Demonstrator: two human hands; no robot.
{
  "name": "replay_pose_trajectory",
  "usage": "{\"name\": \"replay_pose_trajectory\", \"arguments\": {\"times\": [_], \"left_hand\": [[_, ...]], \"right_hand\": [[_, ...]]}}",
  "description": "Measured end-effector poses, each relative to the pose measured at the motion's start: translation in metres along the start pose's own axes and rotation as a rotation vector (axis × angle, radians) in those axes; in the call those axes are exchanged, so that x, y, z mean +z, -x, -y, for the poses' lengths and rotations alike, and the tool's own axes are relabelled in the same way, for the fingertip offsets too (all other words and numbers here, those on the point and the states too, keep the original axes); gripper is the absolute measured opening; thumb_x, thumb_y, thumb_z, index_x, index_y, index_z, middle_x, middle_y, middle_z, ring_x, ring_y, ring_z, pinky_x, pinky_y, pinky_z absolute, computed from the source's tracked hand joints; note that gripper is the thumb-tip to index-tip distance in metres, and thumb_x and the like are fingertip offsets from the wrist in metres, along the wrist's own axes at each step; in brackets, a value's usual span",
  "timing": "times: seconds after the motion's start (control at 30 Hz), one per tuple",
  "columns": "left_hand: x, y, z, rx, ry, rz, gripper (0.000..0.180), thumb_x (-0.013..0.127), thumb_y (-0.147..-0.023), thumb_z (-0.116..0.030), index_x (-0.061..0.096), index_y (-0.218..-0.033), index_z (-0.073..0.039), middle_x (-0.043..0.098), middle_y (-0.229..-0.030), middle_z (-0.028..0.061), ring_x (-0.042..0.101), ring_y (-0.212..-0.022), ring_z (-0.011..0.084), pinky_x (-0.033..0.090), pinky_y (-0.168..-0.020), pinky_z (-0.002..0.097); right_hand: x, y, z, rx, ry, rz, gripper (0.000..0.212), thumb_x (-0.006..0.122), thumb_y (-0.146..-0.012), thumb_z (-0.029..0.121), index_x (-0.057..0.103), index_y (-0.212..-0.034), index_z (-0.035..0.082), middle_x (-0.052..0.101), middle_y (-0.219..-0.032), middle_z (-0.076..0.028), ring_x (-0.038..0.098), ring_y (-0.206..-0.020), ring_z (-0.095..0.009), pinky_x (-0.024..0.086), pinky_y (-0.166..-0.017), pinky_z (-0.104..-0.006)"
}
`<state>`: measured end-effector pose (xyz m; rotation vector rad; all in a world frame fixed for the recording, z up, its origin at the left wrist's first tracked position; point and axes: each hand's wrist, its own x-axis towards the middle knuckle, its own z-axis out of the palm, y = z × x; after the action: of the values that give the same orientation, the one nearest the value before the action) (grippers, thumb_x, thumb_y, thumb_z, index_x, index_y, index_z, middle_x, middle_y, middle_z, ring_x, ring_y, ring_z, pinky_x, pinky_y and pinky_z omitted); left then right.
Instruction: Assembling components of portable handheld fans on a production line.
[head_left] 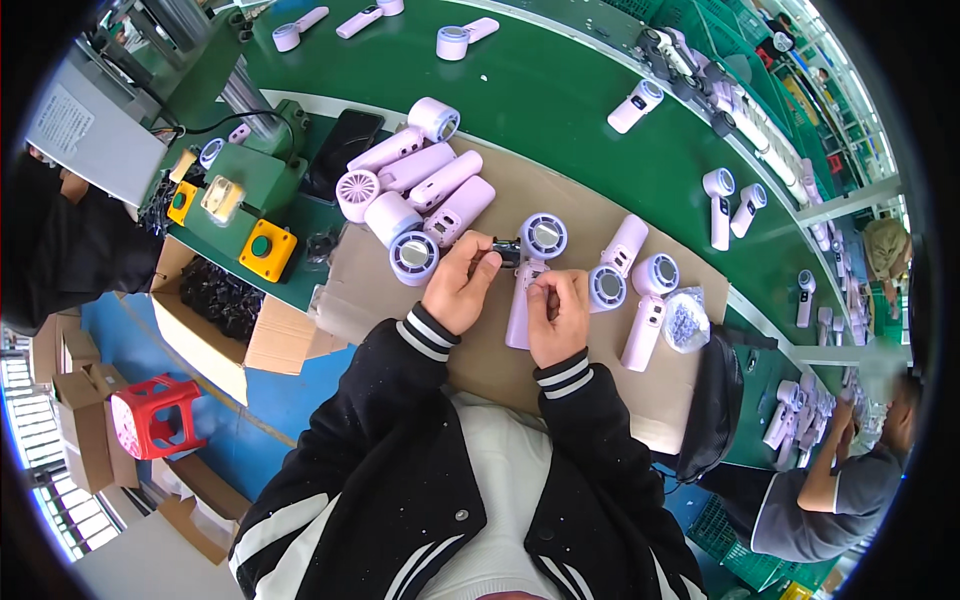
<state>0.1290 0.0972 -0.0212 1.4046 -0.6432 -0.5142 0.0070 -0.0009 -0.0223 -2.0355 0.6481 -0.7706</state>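
A lilac handheld fan (519,318) lies on the cardboard sheet in front of me, its round head pointing away. My left hand (461,284) pinches a small glossy black part (507,252) just left of the fan's neck. On the other side, my right hand (560,315) is closed over the upper handle, thumb and fingertips pressed together; what they hold, if anything, is hidden. To the right lie two more lilac fans (625,243) (643,332), next to a clear bag of small pieces (686,320). A pile of fans (432,178) rests beyond my left hand.
Left of the cardboard (680,400) stands a green press (245,185) with a yellow button box (267,250). Below it is a carton of black parts (215,300). A black bag (712,400) hangs at the right edge. More fans (453,42) lie on the green belt; a co-worker (830,490) sits at right.
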Motion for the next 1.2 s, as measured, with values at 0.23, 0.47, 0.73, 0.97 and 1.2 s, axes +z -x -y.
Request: {"name": "replay_pose_trajectory", "arguments": {"times": [0.23,0.47,0.73,0.97,1.2], "left_hand": [[0.003,0.000,0.008,-0.041,-0.016,0.003,0.008,0.060,-0.090,0.000,0.063,-0.098,0.001,0.061,-0.081,0.0018,0.051,-0.070,0.0094,0.043,-0.064,0.0207],[0.008,0.001,-0.002,-0.126,0.082,0.057,0.011,0.064,-0.087,-0.001,0.066,-0.098,0.001,0.063,-0.082,0.0033,0.053,-0.070,0.0101,0.044,-0.064,0.0213],[0.017,0.002,-0.007,0.199,-0.540,0.017,0.020,0.064,-0.085,-0.004,0.064,-0.105,-0.002,0.062,-0.090,0.0072,0.054,-0.070,0.0194,0.046,-0.066,0.0283],[0.015,0.008,0.001,0.306,-1.034,-0.009,0.025,0.059,-0.090,-0.011,0.059,-0.113,-0.003,0.060,-0.096,0.0092,0.055,-0.075,0.0233,0.045,-0.070,0.0319],[0.021,0.012,-0.006,0.053,-0.365,0.068,0.030,0.059,-0.089,-0.008,0.058,-0.118,-0.001,0.058,-0.094,0.0114,0.056,-0.076,0.0247,0.048,-0.071,0.0329]], "right_hand": [[0.012,-0.004,-0.020,-0.020,-0.040,-0.050,0.026,0.060,-0.080,0.001,0.049,-0.104,0.004,0.050,-0.094,-0.009,0.047,-0.072,-0.019,0.042,-0.067,-0.0287],[-0.006,-0.011,-0.016,0.196,-0.372,0.054,0.023,0.063,-0.084,0.008,0.050,-0.103,0.006,0.052,-0.077,-0.004,0.046,-0.063,-0.015,0.042,-0.059,-0.0270],[-0.016,-0.013,-0.012,0.130,-0.122,0.171,0.018,0.063,-0.086,0.010,0.053,-0.101,0.007,0.055,-0.066,-0.004,0.048,-0.056,-0.016,0.042,-0.055,-0.0289],[-0.014,-0.015,-0.004,0.154,0.158,0.197,0.019,0.059,-0.090,0.010,0.053,-0.108,0.005,0.060,-0.072,-0.007,0.056,-0.062,-0.022,0.046,-0.062,-0.0332],[-0.007,-0.011,-0.015,0.075,-0.417,0.170,0.029,0.054,-0.092,0.007,0.052,-0.120,0.002,0.062,-0.094,-0.013,0.059,-0.077,-0.026,0.048,-0.072,-0.0344]]}}
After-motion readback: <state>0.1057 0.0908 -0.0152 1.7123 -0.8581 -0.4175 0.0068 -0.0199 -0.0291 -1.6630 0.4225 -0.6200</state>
